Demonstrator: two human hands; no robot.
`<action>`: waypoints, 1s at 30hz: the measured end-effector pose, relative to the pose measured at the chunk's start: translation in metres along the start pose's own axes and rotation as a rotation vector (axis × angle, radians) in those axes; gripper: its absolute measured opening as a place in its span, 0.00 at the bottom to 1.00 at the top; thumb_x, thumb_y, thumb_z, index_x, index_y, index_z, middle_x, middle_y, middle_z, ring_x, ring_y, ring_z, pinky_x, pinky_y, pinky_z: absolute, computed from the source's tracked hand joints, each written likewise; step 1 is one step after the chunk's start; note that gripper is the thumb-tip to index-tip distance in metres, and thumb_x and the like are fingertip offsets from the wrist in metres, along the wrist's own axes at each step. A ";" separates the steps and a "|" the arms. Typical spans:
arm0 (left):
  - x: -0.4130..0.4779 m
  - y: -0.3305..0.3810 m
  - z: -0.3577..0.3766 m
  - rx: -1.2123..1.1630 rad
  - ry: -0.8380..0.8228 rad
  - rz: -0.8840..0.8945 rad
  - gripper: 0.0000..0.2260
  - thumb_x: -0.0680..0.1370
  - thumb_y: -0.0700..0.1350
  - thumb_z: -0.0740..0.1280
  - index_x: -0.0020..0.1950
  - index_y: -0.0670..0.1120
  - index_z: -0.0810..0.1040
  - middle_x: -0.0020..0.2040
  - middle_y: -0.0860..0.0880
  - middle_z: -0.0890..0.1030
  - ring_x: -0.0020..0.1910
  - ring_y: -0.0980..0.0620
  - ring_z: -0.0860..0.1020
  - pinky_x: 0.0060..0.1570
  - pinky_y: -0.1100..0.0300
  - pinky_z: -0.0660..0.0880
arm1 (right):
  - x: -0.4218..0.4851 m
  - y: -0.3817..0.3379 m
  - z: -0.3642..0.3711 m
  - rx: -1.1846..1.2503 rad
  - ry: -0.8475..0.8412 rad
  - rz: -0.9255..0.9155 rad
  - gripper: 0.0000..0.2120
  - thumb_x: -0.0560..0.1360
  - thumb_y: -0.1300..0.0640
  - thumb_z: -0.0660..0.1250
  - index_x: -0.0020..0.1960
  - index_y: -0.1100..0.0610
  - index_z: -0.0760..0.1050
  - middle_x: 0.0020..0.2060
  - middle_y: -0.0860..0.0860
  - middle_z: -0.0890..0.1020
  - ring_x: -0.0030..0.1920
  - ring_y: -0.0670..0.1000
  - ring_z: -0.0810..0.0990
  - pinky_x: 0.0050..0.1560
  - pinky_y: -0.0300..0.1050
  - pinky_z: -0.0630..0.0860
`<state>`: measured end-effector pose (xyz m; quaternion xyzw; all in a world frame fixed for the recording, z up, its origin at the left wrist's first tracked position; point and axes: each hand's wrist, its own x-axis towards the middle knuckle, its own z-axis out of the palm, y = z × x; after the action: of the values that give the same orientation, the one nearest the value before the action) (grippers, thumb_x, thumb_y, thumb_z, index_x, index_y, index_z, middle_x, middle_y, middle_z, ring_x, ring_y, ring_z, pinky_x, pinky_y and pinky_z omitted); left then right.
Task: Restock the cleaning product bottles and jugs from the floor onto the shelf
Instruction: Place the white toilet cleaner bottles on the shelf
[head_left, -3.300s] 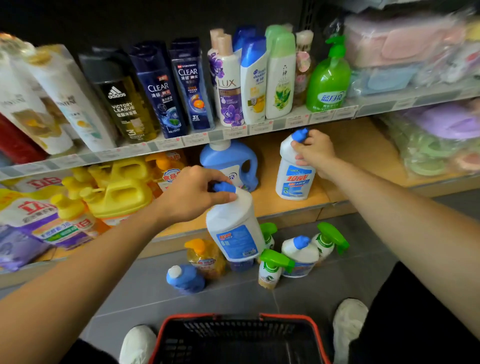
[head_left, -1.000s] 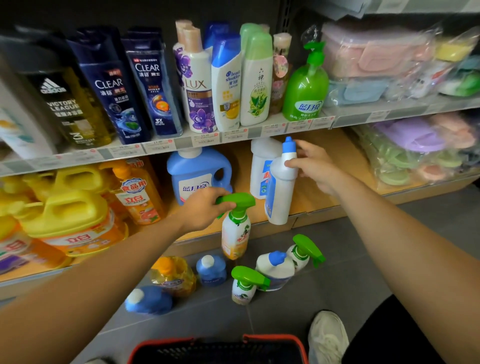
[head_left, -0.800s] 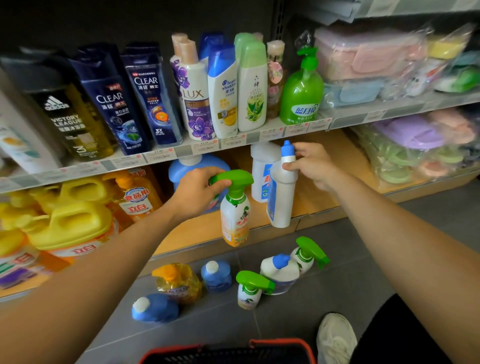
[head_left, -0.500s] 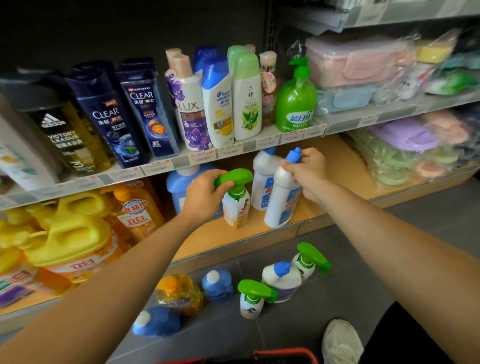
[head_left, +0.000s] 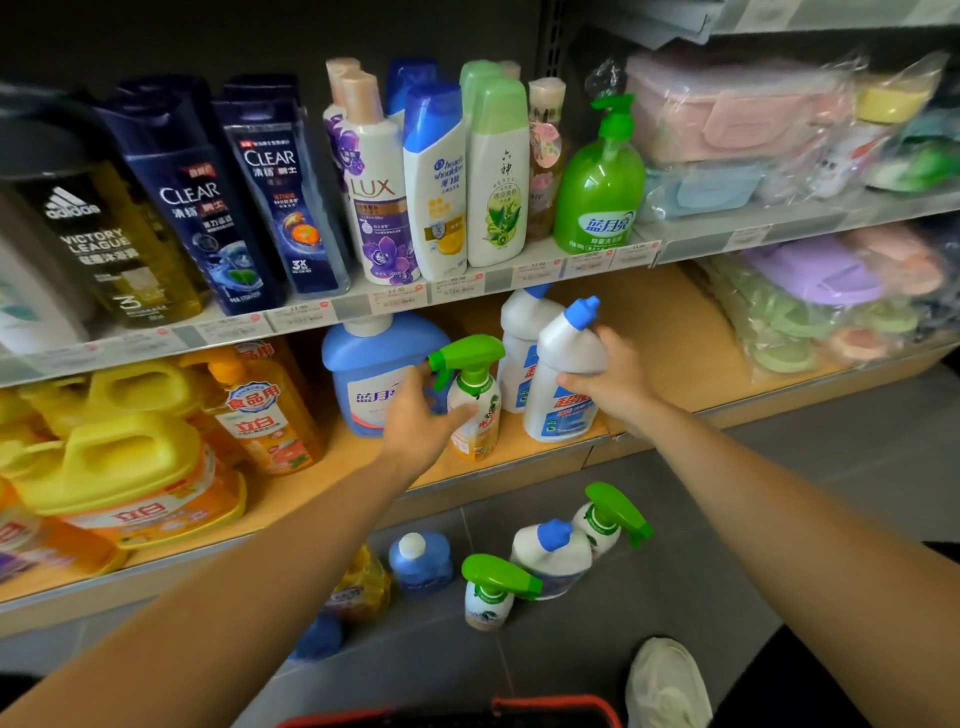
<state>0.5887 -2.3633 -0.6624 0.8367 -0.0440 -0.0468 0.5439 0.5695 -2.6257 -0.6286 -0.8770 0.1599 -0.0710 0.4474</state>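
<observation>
A green-topped spray bottle (head_left: 474, 410) stands on the lower wooden shelf (head_left: 670, 353). My left hand (head_left: 418, 418) is beside it with loosened fingers, and the thumb touches the bottle's front. My right hand (head_left: 610, 382) grips the shoulder of a white blue-capped bottle (head_left: 561, 400), which stands on the shelf next to a second white bottle (head_left: 519, 338). A blue jug (head_left: 371, 382) stands behind my left hand. On the floor lie two spray bottles (head_left: 496, 590) (head_left: 608, 517), a white bottle (head_left: 550, 556), two blue jugs (head_left: 421, 561) (head_left: 318, 639) and an orange bottle (head_left: 358, 590).
Yellow jugs (head_left: 114, 467) and an orange dish-soap bottle (head_left: 265, 410) fill the shelf's left side. Bagged plastic goods (head_left: 810, 306) sit at its right. Shampoo bottles (head_left: 436, 176) line the shelf above. A red basket (head_left: 545, 709) and my shoe (head_left: 667, 680) are at the bottom edge.
Both hands carried their bottles up onto the lower shelf and set them upright. My left hand slid off the spray head and loosened; my right hand moved down to the white bottle's shoulder.
</observation>
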 end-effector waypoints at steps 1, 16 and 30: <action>-0.004 -0.010 0.006 0.038 -0.026 -0.052 0.31 0.72 0.47 0.79 0.69 0.46 0.70 0.61 0.49 0.77 0.61 0.47 0.77 0.57 0.51 0.78 | -0.002 0.002 0.001 0.018 0.001 -0.006 0.33 0.66 0.57 0.80 0.66 0.46 0.70 0.59 0.50 0.77 0.59 0.54 0.79 0.55 0.58 0.81; 0.028 -0.033 0.079 0.144 0.245 -0.082 0.30 0.74 0.49 0.76 0.73 0.44 0.70 0.56 0.41 0.83 0.56 0.40 0.81 0.54 0.49 0.78 | 0.003 0.013 0.007 0.088 0.022 -0.071 0.31 0.70 0.61 0.78 0.68 0.49 0.70 0.58 0.49 0.79 0.57 0.50 0.79 0.55 0.53 0.81; 0.062 -0.028 0.115 0.241 0.146 0.011 0.31 0.77 0.50 0.74 0.76 0.44 0.65 0.54 0.39 0.84 0.54 0.36 0.81 0.51 0.43 0.77 | 0.022 0.019 0.008 0.079 0.131 -0.060 0.31 0.70 0.63 0.77 0.70 0.56 0.70 0.60 0.54 0.80 0.60 0.54 0.79 0.59 0.58 0.78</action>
<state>0.6364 -2.4642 -0.7364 0.8968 -0.0142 0.0227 0.4416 0.5880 -2.6375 -0.6489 -0.8567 0.1593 -0.1478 0.4679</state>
